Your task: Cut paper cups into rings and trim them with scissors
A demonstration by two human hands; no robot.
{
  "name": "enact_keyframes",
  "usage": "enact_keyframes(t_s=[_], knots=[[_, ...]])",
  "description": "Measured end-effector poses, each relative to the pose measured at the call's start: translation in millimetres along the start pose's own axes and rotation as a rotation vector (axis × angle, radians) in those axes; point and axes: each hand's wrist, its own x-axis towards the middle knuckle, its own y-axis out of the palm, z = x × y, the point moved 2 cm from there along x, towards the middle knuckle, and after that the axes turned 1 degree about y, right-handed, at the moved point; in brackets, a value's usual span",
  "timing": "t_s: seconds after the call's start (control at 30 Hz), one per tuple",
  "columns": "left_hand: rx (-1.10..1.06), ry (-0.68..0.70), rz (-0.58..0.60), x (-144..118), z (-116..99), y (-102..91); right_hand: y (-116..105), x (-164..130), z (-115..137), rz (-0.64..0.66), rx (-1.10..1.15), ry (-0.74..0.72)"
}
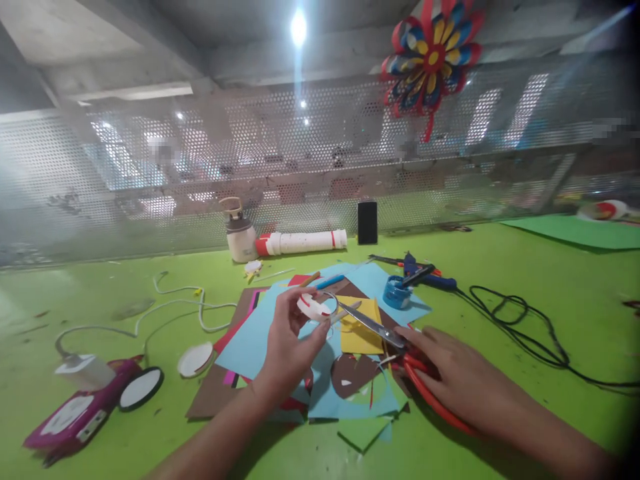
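Pinching a small white-and-red paper disc [313, 307] above the coloured paper sheets [260, 340], the left hand [287, 350] is gripping its flimsy edge while the right hand [457, 380], seemingly closed, is working red-handled steel scissors [380, 330].

The paper disc [313, 307] is white with red markings along its edge. It is pinched at its near edge and held raised above the sheets on the table, tilted with its face toward the camera. A thin curled strip hangs from its right side.

The scissors [373, 327] have red loop handles and long metal blades. The handles sit low at the right, near the table; the blades slope up and to the left. The blades are slightly parted, with the tips touching the right edge of the paper disc.
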Motion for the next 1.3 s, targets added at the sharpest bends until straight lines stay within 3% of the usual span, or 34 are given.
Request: enact_keyframes(t_s=[0.33,0.47,0.57,0.7,0.93,1.3], knots=[[-0.042,0.044,0.022,-4,-8,2.3,-24,3,-1,0.019,0.015,-0.073],[-0.006,0.042,-0.003,-5,-7,4.3,-46,12,24,-0.015,0.23,-0.088],[0.002,0.041,0.0,-6,-7,6.1,-53,28,50,0.052,0.494,-0.107],[0.011,0.028,0.002,-7,-9,6.8,-44,49,73,0.178,0.843,-0.054],[0.096,0.008,-0.023,-9,-8,6.7,-19,63,86,0.333,1.316,0.118],[0.095,0.031,0.014,-11,-2,10.9,-4,71,92,0.332,1.503,0.168]])
